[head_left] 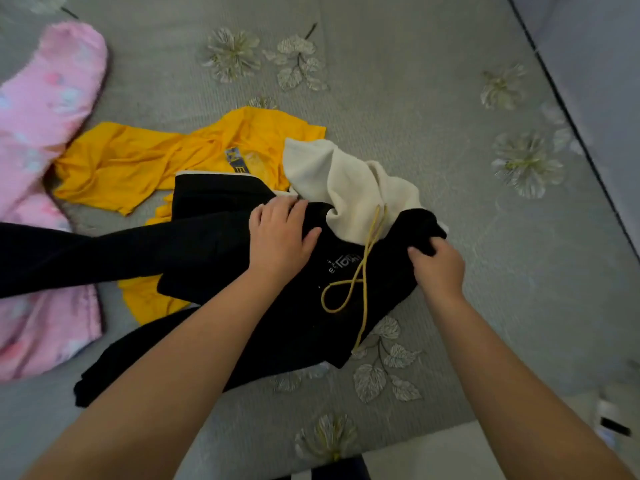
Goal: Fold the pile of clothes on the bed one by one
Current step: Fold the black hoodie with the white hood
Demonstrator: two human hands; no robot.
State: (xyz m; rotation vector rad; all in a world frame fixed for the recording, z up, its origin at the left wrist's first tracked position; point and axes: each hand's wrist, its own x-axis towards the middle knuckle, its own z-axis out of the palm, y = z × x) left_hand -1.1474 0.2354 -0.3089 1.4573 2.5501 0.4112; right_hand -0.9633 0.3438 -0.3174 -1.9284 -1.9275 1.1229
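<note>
Left hand point(280, 233) flat, fingers spread, pressing on black garment point(277, 306) atop grey flowered bed point(433, 109). Right hand point(438, 268) curled, gripping a bunched black edge of same garment, just right of yellow drawstring point(349, 289) looped across the fabric. Cream lining point(349, 188) bulging just beyond both hands. Yellow shirt point(145, 161) beyond and left of left hand, partly under black cloth. Pink floral garment point(38, 133) far left.
</note>
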